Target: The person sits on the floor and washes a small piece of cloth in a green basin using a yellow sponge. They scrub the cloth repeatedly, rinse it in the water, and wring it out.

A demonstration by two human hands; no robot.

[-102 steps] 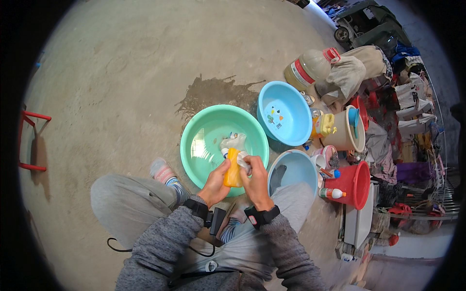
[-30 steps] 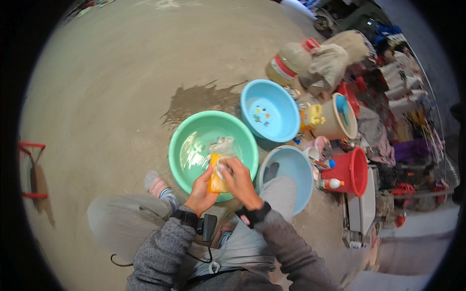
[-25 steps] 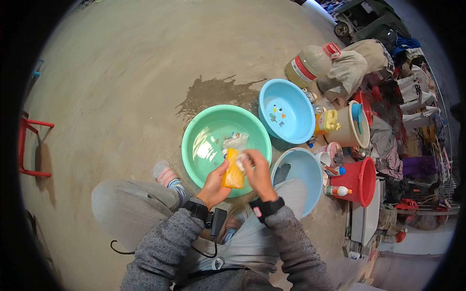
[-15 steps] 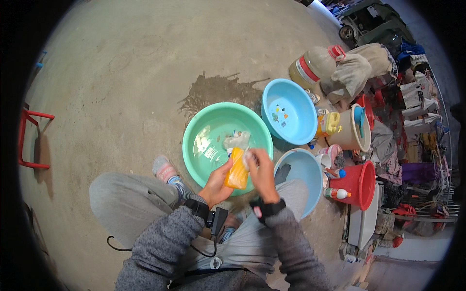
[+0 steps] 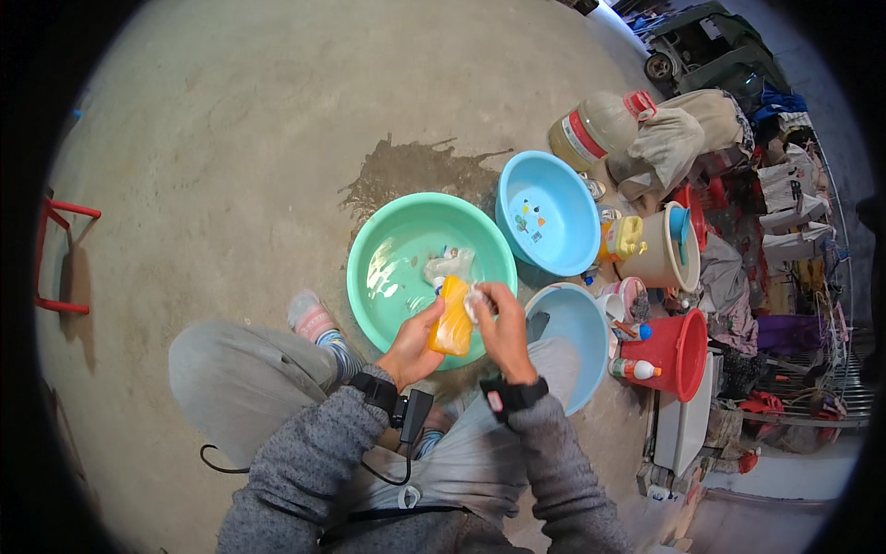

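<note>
Over the green basin [image 5: 388, 242], my left hand [image 5: 409, 351] grips a flat yellow bottle [image 5: 449, 325], tilted, its upper end pointing away from me. My right hand [image 5: 506, 342] pinches a wadded white cloth [image 5: 475, 303] against the bottle's right side. The basin holds shallow water. In it, just beyond the bottle, lies a pale crumpled clump [image 5: 450, 266], too unclear to name.
Right of the green basin are a blue basin [image 5: 563, 217] with small printed shapes and a paler blue basin [image 5: 591, 351]. Farther right stand a red bucket [image 5: 660, 351], a beige bucket [image 5: 655, 249] and a large clear jug [image 5: 591, 129]. A red stool [image 5: 69, 305] is far left.
The right hand and white cloth, blurred earlier, now show sharply against the bottle's right side. The bottle has barely shifted in my left hand.
</note>
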